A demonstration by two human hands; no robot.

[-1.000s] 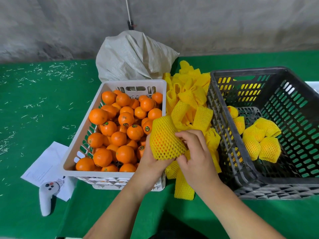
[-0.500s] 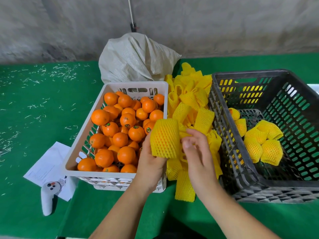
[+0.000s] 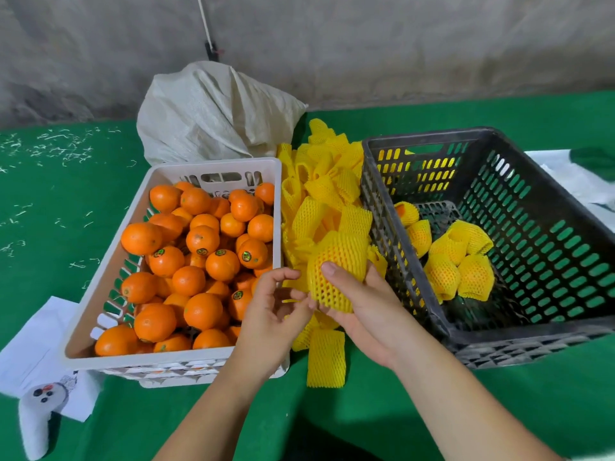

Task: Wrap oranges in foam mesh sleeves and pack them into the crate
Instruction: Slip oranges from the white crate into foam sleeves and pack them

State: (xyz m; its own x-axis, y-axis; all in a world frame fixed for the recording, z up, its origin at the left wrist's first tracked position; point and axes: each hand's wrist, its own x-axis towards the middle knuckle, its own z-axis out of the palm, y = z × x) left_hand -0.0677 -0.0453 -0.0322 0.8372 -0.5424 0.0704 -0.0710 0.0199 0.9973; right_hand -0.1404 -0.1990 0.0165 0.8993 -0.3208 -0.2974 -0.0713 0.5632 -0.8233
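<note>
A wrapped orange (image 3: 334,272) in a yellow foam mesh sleeve lies in my right hand (image 3: 369,314), thumb on top and fingers under it, above the gap between the two crates. My left hand (image 3: 268,307) is just to its left, fingers loosely curled, fingertips at the sleeve's left edge. A white basket (image 3: 109,261) on the left is full of bare oranges (image 3: 199,261). The black crate (image 3: 565,227) on the right holds several wrapped oranges (image 3: 459,261) at its left side. A pile of empty sleeves (image 3: 326,188) lies between the basket and the crate.
One flat sleeve (image 3: 326,357) lies on the green table near me. A grey woven sack (image 3: 213,111) stands behind the basket. A white controller (image 3: 36,420) and paper (image 3: 33,344) lie at the front left. White sheets (image 3: 572,181) sit right of the crate.
The wrapped orange has passed from my left hand into my right hand and moved right, toward the black crate. My left hand has let go and stays beside it.
</note>
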